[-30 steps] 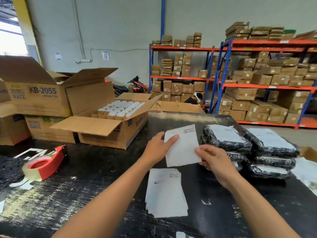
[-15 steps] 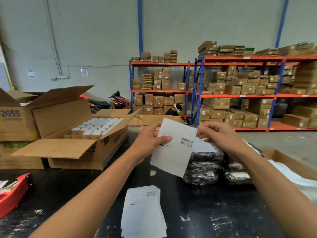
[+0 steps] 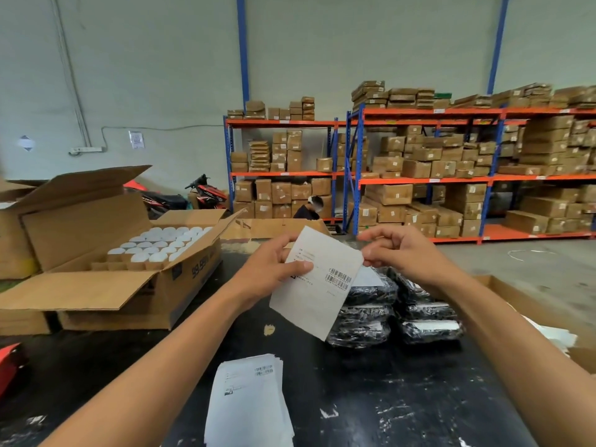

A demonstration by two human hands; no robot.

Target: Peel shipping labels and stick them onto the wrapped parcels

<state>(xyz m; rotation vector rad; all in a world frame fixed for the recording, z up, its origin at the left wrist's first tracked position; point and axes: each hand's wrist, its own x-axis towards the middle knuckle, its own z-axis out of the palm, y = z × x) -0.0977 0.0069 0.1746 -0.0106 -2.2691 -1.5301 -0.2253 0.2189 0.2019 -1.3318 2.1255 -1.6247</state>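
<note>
A white shipping label (image 3: 317,285) with barcodes is held up in the air over the black table (image 3: 387,398). My left hand (image 3: 271,269) grips its upper left edge, thumb across the printed face. My right hand (image 3: 400,253) pinches its right corner with fingertips together. Behind and below the label, two stacks of black wrapped parcels (image 3: 396,309) lie on the table, some with white labels on top. A stack of more labels (image 3: 250,403) lies flat near me.
An open cardboard box (image 3: 135,279) of white-capped items stands at left, with other boxes behind it. A red tape dispenser (image 3: 9,366) shows at the left edge. A cardboard tray (image 3: 535,312) with white sheets is at right. Shelving, a motorbike and a seated person fill the background.
Both hands lifted the label from just above the table up toward my face. My right hand shifted from its lower edge to its upper right corner. The view tilted upward.
</note>
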